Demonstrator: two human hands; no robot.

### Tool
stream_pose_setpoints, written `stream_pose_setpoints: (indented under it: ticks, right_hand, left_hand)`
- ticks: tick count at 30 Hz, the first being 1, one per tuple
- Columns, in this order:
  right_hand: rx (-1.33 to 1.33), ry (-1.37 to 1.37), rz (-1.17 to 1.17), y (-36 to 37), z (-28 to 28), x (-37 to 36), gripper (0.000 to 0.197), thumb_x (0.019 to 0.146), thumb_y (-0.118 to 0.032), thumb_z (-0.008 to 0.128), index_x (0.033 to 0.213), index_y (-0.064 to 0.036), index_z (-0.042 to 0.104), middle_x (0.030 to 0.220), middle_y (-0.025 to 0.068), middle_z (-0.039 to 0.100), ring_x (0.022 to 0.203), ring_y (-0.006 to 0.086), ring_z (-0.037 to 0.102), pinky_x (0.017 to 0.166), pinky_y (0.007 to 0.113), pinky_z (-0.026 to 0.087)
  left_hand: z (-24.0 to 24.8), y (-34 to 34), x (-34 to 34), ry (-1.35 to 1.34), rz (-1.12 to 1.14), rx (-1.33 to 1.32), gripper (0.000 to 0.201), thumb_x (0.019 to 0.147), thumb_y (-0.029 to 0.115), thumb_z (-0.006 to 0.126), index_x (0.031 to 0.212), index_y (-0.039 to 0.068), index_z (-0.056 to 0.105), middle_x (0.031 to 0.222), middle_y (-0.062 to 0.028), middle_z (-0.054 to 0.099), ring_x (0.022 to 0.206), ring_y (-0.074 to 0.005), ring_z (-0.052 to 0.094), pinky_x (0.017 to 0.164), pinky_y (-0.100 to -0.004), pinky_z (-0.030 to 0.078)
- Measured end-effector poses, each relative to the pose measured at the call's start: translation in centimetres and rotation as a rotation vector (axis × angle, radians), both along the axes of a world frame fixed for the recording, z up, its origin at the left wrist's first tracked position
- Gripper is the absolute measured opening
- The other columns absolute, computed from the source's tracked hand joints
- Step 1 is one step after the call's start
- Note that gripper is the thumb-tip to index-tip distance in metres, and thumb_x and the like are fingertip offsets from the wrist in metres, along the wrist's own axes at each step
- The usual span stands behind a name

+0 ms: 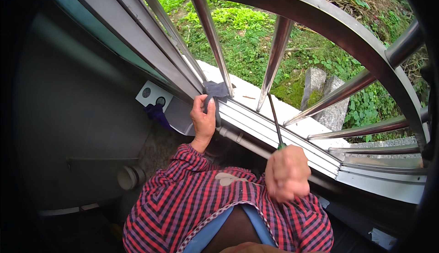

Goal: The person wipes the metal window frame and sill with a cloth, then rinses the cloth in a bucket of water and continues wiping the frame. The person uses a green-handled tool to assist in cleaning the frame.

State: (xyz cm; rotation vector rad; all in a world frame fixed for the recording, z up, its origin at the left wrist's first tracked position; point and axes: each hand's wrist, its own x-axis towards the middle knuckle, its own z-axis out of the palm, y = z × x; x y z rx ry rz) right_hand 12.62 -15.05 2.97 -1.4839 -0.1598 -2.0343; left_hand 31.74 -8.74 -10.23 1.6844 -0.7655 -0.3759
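Fingers of the right hand [287, 173] are curled shut round a tool [275, 120], its long axis running forward and slightly left from them, over the track [249, 118]. Nearer the cloth [216, 90] is the left hand [202, 121], thumb and finger pinching it nearly closed; most of it lies just ahead of those fingertips. No writing is readable.

The left hand [204, 121] holds a dark cloth [216, 90] in its fingers [211, 107] at one end of the white window track [256, 124], while the right hand [288, 173] grips a green-handled screwdriver [276, 122], its shaft pointing toward the metal bars [277, 54]
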Motion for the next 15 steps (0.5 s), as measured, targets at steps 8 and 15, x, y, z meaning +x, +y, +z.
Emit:
stream_pose_setpoints:
  ticks: [8,15]
  right_hand:
    - [0.101,-0.088,0.392,2.0,-0.5,-1.2,0.032,0.079,0.009,0.067,0.067,-0.0122,0.045,0.056,-0.0036,0.042,0.043,0.0102,0.039,0.04,0.027,0.026]
    - [0.433,-0.012,0.384,0.6,-11.0,8.2,0.04,0.096,0.0,0.061,0.066,-0.0081,0.036,0.057,0.0016,0.041,0.049,0.0164,0.039,0.048,0.031,0.032]
  left_hand:
    - [-0.1,1.1,1.0,0.02,-0.003,-0.066,0.015,0.105,0.01,0.067,0.115,0.0,0.067,0.091,0.0069,0.059,0.079,-0.0007,0.05,0.068,-0.0181,0.04]
    - [1.5,1.6,-0.2,-0.064,-0.011,-0.012,0.018,0.097,0.005,0.069,0.113,-0.003,0.072,0.093,-0.0087,0.069,0.082,-0.0158,0.064,0.076,-0.0298,0.053]
